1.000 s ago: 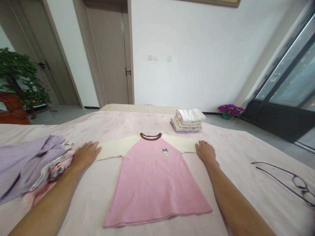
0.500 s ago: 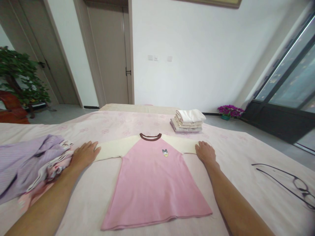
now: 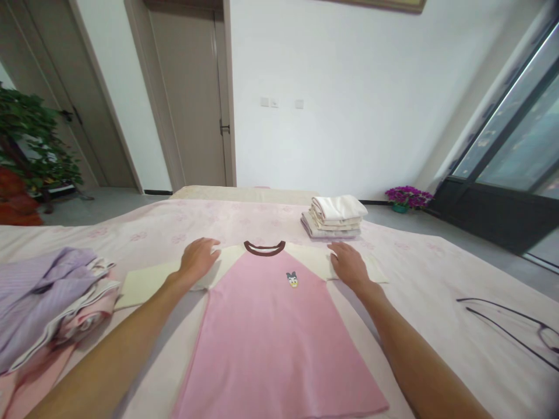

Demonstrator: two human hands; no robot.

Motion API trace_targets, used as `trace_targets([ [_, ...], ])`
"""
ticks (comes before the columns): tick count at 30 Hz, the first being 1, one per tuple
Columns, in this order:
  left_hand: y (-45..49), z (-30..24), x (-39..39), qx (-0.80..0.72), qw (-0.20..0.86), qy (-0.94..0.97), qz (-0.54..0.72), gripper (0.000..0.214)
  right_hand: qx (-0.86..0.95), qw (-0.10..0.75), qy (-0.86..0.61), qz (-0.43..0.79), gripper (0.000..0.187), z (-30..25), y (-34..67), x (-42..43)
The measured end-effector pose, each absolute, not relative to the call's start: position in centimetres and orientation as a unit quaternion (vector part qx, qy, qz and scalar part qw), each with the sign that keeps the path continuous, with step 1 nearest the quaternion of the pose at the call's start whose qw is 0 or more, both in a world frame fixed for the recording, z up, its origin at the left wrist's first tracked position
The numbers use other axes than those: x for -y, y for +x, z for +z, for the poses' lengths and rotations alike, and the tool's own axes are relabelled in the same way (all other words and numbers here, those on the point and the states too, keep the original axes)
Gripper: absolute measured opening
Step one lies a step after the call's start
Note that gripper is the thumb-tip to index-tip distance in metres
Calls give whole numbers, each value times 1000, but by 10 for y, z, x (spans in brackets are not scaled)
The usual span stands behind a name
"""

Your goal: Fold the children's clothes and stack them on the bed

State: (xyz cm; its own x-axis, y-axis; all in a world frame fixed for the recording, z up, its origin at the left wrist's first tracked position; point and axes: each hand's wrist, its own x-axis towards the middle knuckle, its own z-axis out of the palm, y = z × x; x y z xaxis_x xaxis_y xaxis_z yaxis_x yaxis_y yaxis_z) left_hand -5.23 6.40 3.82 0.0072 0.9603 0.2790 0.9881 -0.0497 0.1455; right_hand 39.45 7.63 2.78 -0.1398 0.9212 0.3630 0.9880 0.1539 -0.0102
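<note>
A pink shirt [image 3: 266, 331] with cream sleeves, a brown collar and a small duck-face print lies spread face up on the bed. Over its sleeve at the left, near the shoulder, is my left hand [image 3: 197, 261], fingers stretched and slightly apart. My right hand [image 3: 349, 265] is at the other sleeve close to the shoulder, its fingers extended too. Parts of both sleeves are hidden under my hands and forearms. Whether the fingertips press on the cloth or hover just above it, I cannot tell.
Folded clothes [image 3: 334, 216] are stacked toward the far side of the bed [image 3: 419, 279]. A loose heap of purple and pink clothes [image 3: 48, 308] lies at the left. Black-framed glasses [image 3: 510, 317] rest at the right. Doors, a potted plant and purple flowers stand beyond.
Both hands have moved inward along the sleeves, from near the cuffs to near the shoulders. The sleeve ends now show outside my hands. The view has shifted slightly.
</note>
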Motion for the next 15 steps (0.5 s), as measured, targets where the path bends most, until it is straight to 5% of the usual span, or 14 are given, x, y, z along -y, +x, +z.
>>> trace_targets([
  [8, 22, 22, -123, 728, -5, -668, -152, 34, 783, 74, -617, -19, 36, 47, 303, -123],
  [15, 30, 5, -122, 737, 47, -646, -192, 25, 728, 115, -675, -37, 26, 17, 286, -143],
])
